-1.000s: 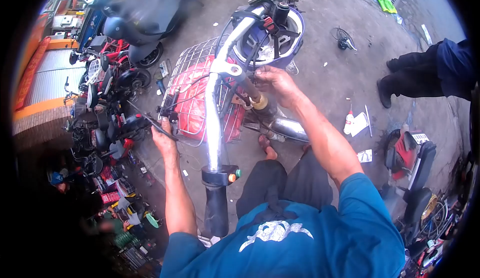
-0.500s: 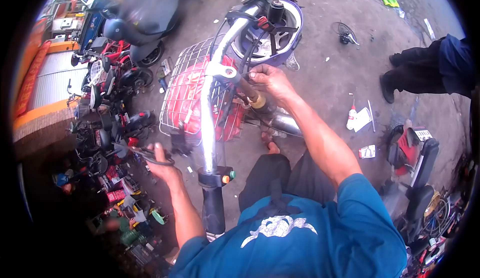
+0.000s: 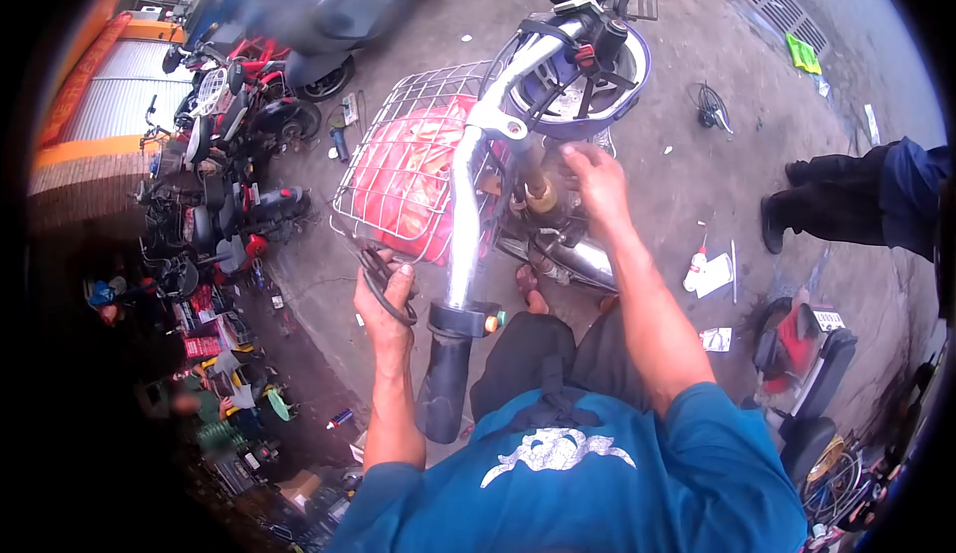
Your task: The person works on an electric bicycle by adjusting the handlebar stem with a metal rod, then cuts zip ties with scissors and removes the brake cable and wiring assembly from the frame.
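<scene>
- Gleaming between your arms, a smooth, bent silver handlebar [image 3: 464, 215] runs from near your chest toward the top of the view.
- Its near end wears a matte black rubber grip [image 3: 444, 389]; just above sits a black switch block [image 3: 456, 320] with small orange and green buttons.
- Below the clamp, the steering stem [image 3: 528, 167] looks dull and brownish, and ends in a yellowish ring-shaped collar [image 3: 543, 197].
- Beside the bar, a wire basket [image 3: 423, 85] of thin, pale metal mesh holds a crumpled, shiny red bag [image 3: 413, 180] that fills much of it.
- Next to the bar's far end, a round purple helmet [image 3: 629, 105] shows its open side, with white lining and dark straps inside.
- Your left hand [image 3: 386, 306] is left of the bar, near the basket's lower edge. Its fingers curl round a thin, flexible black cable [image 3: 376, 279], bent into a loop; the cable lies across the fingers, beneath the thumb.
- Your right hand [image 3: 599, 187] is on the other side, beside the stem and above the collar. Its fingers are bent toward the stem; whether they pinch anything or touch the metal, you cannot tell.
- On the rough grey ground to the right, a white bottle [image 3: 695, 270] lies by a flat white sheet [image 3: 714, 276].
</scene>
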`<action>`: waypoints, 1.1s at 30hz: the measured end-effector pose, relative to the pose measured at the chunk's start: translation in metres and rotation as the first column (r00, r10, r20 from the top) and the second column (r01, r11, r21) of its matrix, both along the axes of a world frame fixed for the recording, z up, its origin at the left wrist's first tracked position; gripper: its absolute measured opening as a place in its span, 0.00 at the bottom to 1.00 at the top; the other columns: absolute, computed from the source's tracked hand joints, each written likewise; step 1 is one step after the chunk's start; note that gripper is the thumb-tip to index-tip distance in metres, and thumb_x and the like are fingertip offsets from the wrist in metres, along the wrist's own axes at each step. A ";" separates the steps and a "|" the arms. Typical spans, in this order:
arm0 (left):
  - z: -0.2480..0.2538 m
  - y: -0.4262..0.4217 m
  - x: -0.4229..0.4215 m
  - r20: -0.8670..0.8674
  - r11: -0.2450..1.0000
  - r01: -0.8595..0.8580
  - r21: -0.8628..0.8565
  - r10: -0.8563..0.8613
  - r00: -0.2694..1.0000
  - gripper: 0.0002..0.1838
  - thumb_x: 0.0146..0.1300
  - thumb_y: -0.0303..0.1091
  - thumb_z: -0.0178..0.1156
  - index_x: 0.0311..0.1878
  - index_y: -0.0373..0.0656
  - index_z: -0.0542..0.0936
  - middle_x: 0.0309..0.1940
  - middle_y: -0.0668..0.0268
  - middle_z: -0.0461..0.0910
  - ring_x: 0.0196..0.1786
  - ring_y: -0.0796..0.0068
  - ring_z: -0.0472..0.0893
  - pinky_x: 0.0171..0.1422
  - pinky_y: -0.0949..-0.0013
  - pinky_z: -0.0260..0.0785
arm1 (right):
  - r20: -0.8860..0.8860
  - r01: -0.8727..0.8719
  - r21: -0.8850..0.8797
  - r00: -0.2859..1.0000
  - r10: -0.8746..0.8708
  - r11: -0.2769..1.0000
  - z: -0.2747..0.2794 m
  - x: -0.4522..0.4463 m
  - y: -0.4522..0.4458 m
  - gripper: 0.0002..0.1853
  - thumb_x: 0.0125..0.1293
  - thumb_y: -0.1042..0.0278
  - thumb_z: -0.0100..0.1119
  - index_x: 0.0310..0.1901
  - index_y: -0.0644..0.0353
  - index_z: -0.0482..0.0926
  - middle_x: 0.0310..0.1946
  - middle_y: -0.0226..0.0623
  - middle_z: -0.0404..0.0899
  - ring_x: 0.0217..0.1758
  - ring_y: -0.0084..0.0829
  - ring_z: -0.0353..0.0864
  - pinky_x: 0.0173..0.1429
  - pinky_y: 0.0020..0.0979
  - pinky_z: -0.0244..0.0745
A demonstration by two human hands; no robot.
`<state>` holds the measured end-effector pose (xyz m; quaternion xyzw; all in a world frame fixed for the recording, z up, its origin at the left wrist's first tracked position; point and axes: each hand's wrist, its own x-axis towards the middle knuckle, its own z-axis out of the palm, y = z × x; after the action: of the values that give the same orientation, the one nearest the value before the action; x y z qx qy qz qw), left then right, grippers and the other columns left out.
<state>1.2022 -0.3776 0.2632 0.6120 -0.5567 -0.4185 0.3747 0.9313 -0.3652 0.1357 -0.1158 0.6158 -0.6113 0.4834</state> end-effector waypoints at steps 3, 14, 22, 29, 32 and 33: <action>-0.002 0.007 0.006 0.036 0.997 0.052 0.048 -0.054 0.998 0.18 0.57 0.28 0.65 0.50 0.33 0.74 0.31 0.69 0.76 0.30 0.81 0.75 0.34 0.77 0.68 | -0.126 -0.369 0.147 0.913 0.387 0.918 0.024 -0.019 -0.025 0.22 0.63 0.51 0.60 0.44 0.65 0.82 0.39 0.42 0.82 0.43 0.28 0.80 0.47 0.34 0.73; -0.021 0.056 -0.036 0.089 0.892 0.314 0.324 -0.360 0.929 0.17 0.53 0.30 0.64 0.46 0.38 0.76 0.33 0.64 0.78 0.36 0.74 0.78 0.40 0.67 0.72 | 0.231 -0.450 0.108 0.878 0.418 0.886 0.045 -0.014 -0.037 0.13 0.60 0.59 0.59 0.40 0.58 0.82 0.33 0.32 0.82 0.38 0.26 0.80 0.42 0.31 0.73; -0.053 0.081 -0.010 0.310 0.714 0.349 0.607 -0.617 0.723 0.22 0.52 0.36 0.65 0.49 0.34 0.75 0.33 0.58 0.79 0.35 0.68 0.79 0.44 0.61 0.71 | -0.002 -0.417 0.162 0.906 0.423 0.894 0.030 -0.007 -0.050 0.13 0.61 0.61 0.59 0.41 0.61 0.80 0.34 0.35 0.82 0.34 0.26 0.81 0.42 0.29 0.74; -0.104 0.123 -0.028 0.524 0.845 0.435 0.310 -0.534 0.664 0.35 0.51 0.33 0.64 0.63 0.37 0.65 0.58 0.48 0.70 0.62 0.51 0.71 0.60 0.56 0.66 | 0.263 -0.531 -0.047 0.810 0.524 0.846 0.014 -0.024 -0.058 0.10 0.62 0.62 0.58 0.40 0.59 0.80 0.36 0.34 0.82 0.37 0.27 0.80 0.42 0.33 0.74; -0.073 0.150 -0.062 0.394 0.713 0.173 0.680 -0.554 0.733 0.36 0.50 0.32 0.64 0.64 0.38 0.63 0.54 0.47 0.73 0.56 0.45 0.73 0.58 0.56 0.67 | 0.393 -0.422 -0.135 0.808 0.439 0.897 -0.022 -0.019 -0.054 0.07 0.64 0.65 0.58 0.41 0.57 0.78 0.35 0.32 0.80 0.36 0.26 0.78 0.41 0.31 0.72; -0.070 0.162 -0.069 0.417 0.751 0.157 0.641 -0.513 0.750 0.35 0.50 0.31 0.64 0.63 0.38 0.64 0.53 0.47 0.73 0.56 0.45 0.73 0.58 0.55 0.66 | 0.401 -0.402 -0.164 0.808 0.433 0.901 -0.023 -0.019 -0.057 0.07 0.65 0.66 0.58 0.41 0.57 0.78 0.35 0.31 0.80 0.35 0.26 0.78 0.40 0.31 0.72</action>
<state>1.1332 -0.2159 0.1929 0.6743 -0.5962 -0.4251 -0.0955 0.9127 -0.4218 0.1127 -0.1286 0.4319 -0.5218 0.7243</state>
